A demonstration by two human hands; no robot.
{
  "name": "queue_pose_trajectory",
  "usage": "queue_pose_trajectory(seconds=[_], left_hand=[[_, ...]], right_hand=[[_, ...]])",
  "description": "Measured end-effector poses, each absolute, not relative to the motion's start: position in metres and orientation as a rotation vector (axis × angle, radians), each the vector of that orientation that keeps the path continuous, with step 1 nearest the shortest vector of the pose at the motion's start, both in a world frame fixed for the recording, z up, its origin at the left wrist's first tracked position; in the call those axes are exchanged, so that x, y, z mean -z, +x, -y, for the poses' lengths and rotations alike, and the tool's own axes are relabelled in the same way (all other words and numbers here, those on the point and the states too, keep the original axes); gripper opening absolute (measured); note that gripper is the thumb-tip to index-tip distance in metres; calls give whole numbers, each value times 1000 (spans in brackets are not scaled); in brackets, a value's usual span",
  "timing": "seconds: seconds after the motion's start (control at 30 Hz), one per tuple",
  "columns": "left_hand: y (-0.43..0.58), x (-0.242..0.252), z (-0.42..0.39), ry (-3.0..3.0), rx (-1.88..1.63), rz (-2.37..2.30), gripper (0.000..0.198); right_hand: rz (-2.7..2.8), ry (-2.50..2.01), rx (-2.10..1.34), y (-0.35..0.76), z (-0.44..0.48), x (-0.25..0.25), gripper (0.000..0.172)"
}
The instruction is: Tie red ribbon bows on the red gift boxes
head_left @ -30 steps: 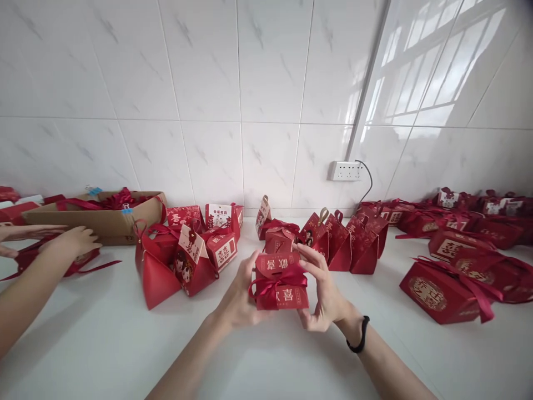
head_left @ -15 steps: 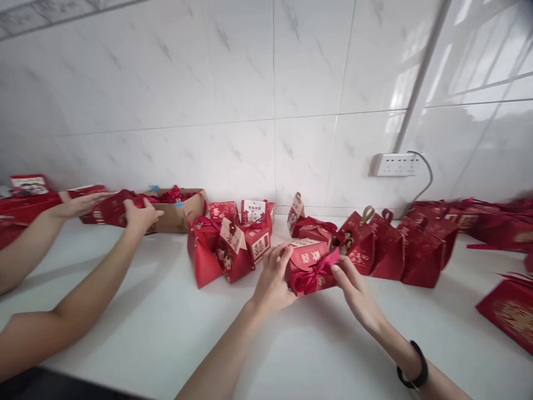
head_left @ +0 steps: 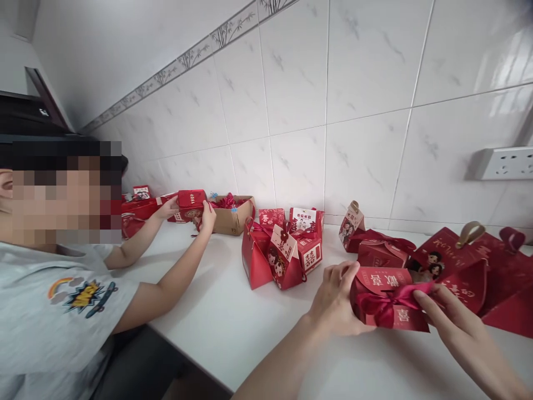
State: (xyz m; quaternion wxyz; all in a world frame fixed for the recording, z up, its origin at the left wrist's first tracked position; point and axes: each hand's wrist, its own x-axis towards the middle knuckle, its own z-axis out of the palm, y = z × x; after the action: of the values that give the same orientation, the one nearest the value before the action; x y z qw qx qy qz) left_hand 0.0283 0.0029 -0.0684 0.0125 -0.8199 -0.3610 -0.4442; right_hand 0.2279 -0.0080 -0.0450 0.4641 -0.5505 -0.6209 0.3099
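Observation:
Low over the white table, my left hand (head_left: 339, 297) grips the left side of a red gift box (head_left: 385, 278) with pale lettering on its lid. A dark pink ribbon (head_left: 387, 305) is tied in a bow across the box's front. My right hand (head_left: 452, 311) pinches the right loop or tail of this ribbon between thumb and fingers. Right behind the held box lies another red box (head_left: 381, 253) with a ribbon. Larger red gift bags (head_left: 449, 266) with loop handles stand close to my right hand.
A co-worker (head_left: 75, 311) sits at the left, both hands around a red box (head_left: 192, 201). Beyond is a cardboard carton (head_left: 233, 219) holding dark pink ribbons. Several red gift boxes (head_left: 283, 255) stand in the middle. A socket strip (head_left: 506, 164) is on the tiled wall.
The view has swung left, bringing the co-worker's head and body into sight. The co-worker's red box is raised more upright. My hands keep the same hold on box and ribbon.

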Motion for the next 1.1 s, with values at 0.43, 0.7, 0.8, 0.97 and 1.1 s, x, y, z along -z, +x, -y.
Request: queue_pose_trajectory(seconds=[0.43,0.7,0.8,0.97,1.1], left_hand=[[28,69,-1,-2545,1386,1229,120],[27,67,-1,-2539,1392,1191,116],[26,65,0,-2544,1412,1099,108],[24,62,-3,-2475,1514,1126,102],[25,51,7,-2551,1721,1208,107]], right_hand=[[1432,-1345,-813,228,9,45,45],[1392,-1244,-928,229,5,47,44],[1426,-1187,-877,226,9,43,42],[1664,-1017,-849,227,12,40,43],[1900,-1013,-834,235,13,53,95]])
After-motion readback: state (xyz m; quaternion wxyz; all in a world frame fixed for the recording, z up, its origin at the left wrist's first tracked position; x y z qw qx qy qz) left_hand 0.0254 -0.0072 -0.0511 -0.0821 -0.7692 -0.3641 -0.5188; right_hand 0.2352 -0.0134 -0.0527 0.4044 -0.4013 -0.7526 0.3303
